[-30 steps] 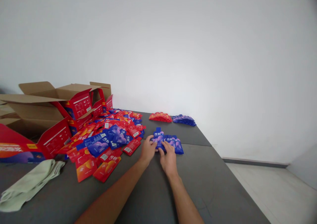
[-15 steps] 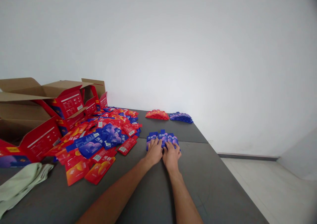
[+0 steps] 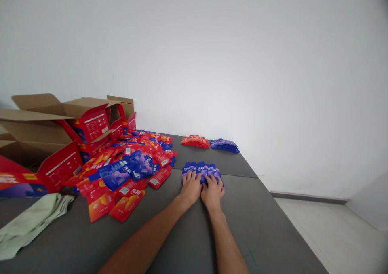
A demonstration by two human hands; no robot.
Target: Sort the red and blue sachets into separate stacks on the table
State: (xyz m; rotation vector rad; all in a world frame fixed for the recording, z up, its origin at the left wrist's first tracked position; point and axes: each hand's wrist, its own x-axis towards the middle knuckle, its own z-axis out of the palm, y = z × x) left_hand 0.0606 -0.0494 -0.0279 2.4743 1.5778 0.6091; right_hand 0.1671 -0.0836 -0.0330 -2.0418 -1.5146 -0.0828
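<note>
Several blue pouches (image 3: pixel 200 169) with purple fruit prints lie overlapped in a row on the grey table (image 3: pixel 169 229). My left hand (image 3: pixel 191 188) rests on the row's left part, fingers spread over the near edges. On the right part lies my right hand (image 3: pixel 212 193), its fingers also apart and touching the pouches. Neither hand is closed round a pouch. The fingers cover the lower portions of the row. To the left spreads a loose heap of red and blue pouches, with a red pouch (image 3: pixel 159 178) at its right edge.
Open red cardboard boxes (image 3: pixel 93 124) stand at the left behind the heap. A pale green cloth (image 3: pixel 33 221) lies at the front left. Toward the wall sit a fanned red stack (image 3: pixel 195 141) and a fanned blue stack (image 3: pixel 224 145). The table's right edge drops to the floor.
The view has shifted a little, moving everything slightly right. The middle blue pouch that stuck up above the row now sits closer in line, and my left fingers reach over the pouches.
</note>
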